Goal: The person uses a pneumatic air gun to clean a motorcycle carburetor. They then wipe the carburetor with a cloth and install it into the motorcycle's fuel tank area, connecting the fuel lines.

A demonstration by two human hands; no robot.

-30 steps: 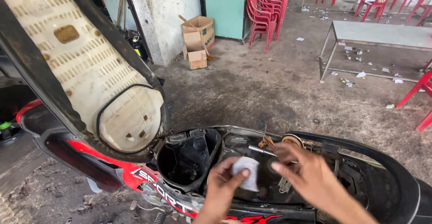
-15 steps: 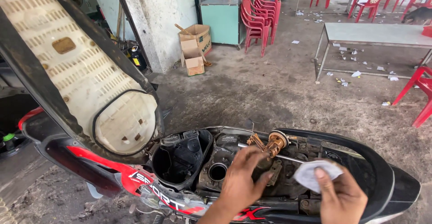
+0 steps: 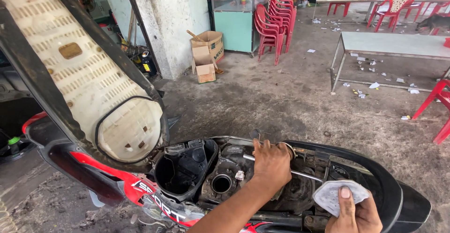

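Note:
A red and black motorbike [image 3: 375, 177] stands with its seat [image 3: 84, 83] tipped up, underside showing. Under the seat are a black storage tub [image 3: 180, 170] and a dirty tank top with a round opening [image 3: 221, 184]. My left hand [image 3: 271, 163] is closed over a round metal part [image 3: 289, 149] just right of that opening. A thin metal rod [image 3: 302, 173] sticks out from under the hand. My right hand [image 3: 354, 212] holds a grey-white rag [image 3: 335, 195] over the bike's rear, apart from the left hand.
The concrete floor [image 3: 290, 102] is rough and littered with paper scraps. A metal-framed table [image 3: 393, 45] and red plastic chairs [image 3: 274, 20] stand behind, with cardboard boxes [image 3: 206, 55] by a pillar [image 3: 164, 17]. People sit at a far table.
Both hands were together over the rag at the bike's middle. The right hand has carried the rag off to the right, and the left hand has closed over the metal part.

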